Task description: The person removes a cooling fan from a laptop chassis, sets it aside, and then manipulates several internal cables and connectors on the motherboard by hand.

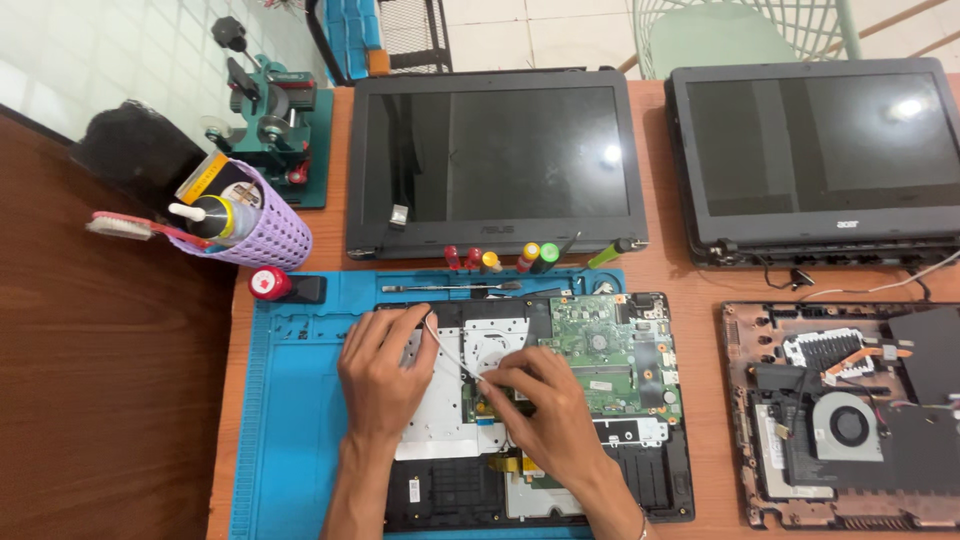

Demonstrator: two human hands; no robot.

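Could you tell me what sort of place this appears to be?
Probably a laptop repair bench: an opened laptop with its green circuit board exposed lies on a blue work mat, with screwdrivers beside it.

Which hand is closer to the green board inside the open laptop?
The right hand. It rests beside the green board, fingertips on the parts there, while the left hand lies flat farther away on the silver plate.

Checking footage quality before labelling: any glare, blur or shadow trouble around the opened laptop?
Head view: sharp and evenly lit; bright glare spots on the left laptop screen and right laptop screen; the left hand and right hand cast only soft shadows on the opened laptop, green circuit board clear.
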